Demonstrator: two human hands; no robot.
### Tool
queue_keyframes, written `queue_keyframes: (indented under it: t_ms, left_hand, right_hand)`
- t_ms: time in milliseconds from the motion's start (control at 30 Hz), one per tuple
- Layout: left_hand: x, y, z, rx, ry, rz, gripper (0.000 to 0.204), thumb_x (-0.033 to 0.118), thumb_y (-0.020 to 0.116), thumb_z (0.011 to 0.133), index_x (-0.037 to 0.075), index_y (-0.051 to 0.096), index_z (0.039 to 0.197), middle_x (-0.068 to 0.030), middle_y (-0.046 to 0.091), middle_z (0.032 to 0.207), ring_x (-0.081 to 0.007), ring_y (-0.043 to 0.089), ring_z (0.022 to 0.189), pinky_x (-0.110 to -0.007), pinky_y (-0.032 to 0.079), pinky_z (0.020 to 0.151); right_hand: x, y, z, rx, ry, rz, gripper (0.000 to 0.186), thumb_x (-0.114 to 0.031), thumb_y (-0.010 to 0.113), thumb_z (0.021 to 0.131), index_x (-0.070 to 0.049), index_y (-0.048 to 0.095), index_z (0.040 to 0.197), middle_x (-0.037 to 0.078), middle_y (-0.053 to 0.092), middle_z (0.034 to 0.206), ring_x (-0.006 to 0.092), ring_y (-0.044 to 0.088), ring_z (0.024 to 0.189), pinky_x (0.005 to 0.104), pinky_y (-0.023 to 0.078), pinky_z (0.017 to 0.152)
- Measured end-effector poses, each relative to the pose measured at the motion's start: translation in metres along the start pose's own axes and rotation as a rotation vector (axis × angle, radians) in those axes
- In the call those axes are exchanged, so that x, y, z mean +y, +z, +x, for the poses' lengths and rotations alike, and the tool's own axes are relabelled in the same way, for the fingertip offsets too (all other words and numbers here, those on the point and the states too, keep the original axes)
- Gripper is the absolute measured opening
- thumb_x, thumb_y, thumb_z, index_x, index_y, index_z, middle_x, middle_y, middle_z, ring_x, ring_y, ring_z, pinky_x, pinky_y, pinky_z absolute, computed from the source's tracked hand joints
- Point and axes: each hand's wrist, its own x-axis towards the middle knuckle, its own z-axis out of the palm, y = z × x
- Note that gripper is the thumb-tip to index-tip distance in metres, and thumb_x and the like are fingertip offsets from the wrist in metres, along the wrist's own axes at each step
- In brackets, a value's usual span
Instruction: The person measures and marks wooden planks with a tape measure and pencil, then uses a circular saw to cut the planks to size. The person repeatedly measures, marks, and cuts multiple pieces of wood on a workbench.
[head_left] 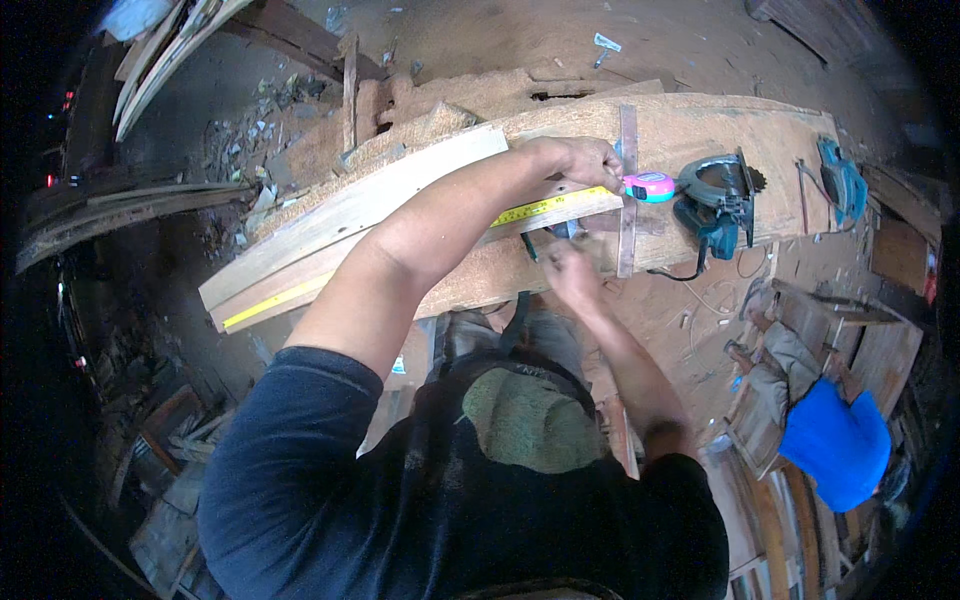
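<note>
A yellow tape measure blade (530, 209) runs along a narrow board (590, 205), reaching toward its far-left end. The pink and teal tape measure (650, 187) sits at the board's right end. My left hand (590, 160) reaches across the boards, its fingers closed at the near side of the case, where they meet the blade. My right hand (570, 270) is low by the bench's near edge, smeared by motion. A dark green slim object (528, 247) shows beside its fingers; whether the hand holds it is unclear.
The bench (470, 288) is dusted with sawdust. A flat metal bar (627, 240) crosses it. To the right are a teal circular saw (715, 205) with a cord and another teal power tool (842, 182). A person in a blue shirt (835, 440) sits at lower right. Planks (170, 70) stand upper left.
</note>
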Motion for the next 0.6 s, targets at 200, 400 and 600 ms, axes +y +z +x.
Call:
queue_keyframes:
  t_ms: [200,400,600]
  left_hand:
    - [0.010,-0.003,0.000,0.000,-0.010,0.042,0.037,0.045,0.076,0.089,0.010,0.076,0.103,-0.0034,0.075,0.091,-0.0165,0.067,0.085,-0.038,0.052,0.078]
    - [0.008,-0.007,0.002,-0.015,-0.078,0.006,0.039,0.043,0.077,0.087,0.010,0.078,0.108,-0.0055,0.078,0.097,-0.0196,0.070,0.090,-0.038,0.054,0.082]
    - [0.007,-0.008,0.008,-0.034,-0.045,-0.011,0.037,0.040,0.079,0.084,0.010,0.079,0.106,-0.0053,0.078,0.097,-0.0202,0.070,0.091,-0.038,0.054,0.083]
  right_hand:
    - [0.086,0.115,0.043,-0.177,0.200,-0.345,0.055,-0.012,0.070,0.089,-0.001,0.053,0.139,0.024,0.070,0.118,0.0438,0.068,0.110,0.0540,0.054,0.096]
    - [0.080,0.102,0.038,-0.302,0.153,-0.336,0.050,-0.013,0.075,0.085,0.006,0.060,0.128,0.032,0.069,0.116,0.0440,0.069,0.107,0.0505,0.057,0.095]
    - [0.046,0.008,-0.043,-0.246,0.131,-0.054,0.020,-0.014,0.073,0.089,0.002,0.064,0.098,0.023,0.073,0.095,0.0351,0.073,0.089,0.0431,0.058,0.079]
